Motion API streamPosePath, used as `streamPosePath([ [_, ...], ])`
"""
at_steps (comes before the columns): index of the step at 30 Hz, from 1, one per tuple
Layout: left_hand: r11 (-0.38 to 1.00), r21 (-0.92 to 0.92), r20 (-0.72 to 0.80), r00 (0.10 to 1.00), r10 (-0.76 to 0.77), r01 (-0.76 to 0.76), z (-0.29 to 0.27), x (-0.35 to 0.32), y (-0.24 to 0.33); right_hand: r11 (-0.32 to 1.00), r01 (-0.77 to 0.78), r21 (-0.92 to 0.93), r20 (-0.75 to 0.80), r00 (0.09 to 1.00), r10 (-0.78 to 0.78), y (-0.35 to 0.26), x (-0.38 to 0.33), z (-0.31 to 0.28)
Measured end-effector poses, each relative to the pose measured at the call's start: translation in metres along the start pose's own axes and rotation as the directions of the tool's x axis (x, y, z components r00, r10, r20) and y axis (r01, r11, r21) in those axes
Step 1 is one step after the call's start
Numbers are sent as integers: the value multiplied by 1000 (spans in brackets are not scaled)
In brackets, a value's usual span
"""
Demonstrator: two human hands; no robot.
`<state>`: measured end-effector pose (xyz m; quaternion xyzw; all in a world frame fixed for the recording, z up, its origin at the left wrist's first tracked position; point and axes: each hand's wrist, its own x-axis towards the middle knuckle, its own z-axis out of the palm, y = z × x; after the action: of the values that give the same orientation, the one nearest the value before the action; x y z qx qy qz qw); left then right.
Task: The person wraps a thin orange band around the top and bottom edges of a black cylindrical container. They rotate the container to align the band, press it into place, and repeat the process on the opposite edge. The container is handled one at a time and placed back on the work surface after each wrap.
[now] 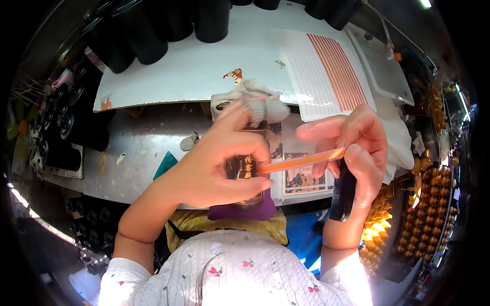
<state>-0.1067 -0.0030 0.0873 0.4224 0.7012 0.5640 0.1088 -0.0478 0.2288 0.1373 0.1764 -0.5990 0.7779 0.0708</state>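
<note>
A narrow orange strip (301,161) stretches between my two hands. My left hand (229,153) is curled at the strip's left end, thumb and forefinger around it, above a black cylindrical jar (246,171) with gold lettering. At the strip's other end, my right hand (363,148) pinches it between thumb and forefinger. A long, dark, glossy object (343,196) lies along the right palm; its kind is unclear. The jar rests on a purple cloth (242,212), partly hidden by my left hand. Beyond it sits a bunched greyish-white cloth (258,99).
At the right of the raised white board (168,76) lies a sheet of orange and white strips (332,71). Several black cylinders (212,20) stand along the far edge, others at the left. Golden beaded items (429,214) are stacked at right. A teal piece (165,164) lies by my left forearm.
</note>
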Motion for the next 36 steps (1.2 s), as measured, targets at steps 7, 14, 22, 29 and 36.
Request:
streamPosePath([
  [7,928,-188,-217,907,-360,323,-20,-39,-32,948,-302,-102,-367,897,246,61,-27,-46],
  [14,894,266,-483,852,-201,361,2,-27,-48,910,-407,-74,-518,796,314,87,-37,-79],
  [22,866,292,-511,832,-217,405,6,-24,-53,896,-433,-101,-538,781,317,98,-39,-91],
  [29,843,336,-514,832,-209,420,8,-27,-57,892,-439,-111,-553,772,312,102,-43,-103],
  [36,838,323,-539,814,-218,439,9,-32,-65,898,-425,-117,-576,765,287,107,-46,-113],
])
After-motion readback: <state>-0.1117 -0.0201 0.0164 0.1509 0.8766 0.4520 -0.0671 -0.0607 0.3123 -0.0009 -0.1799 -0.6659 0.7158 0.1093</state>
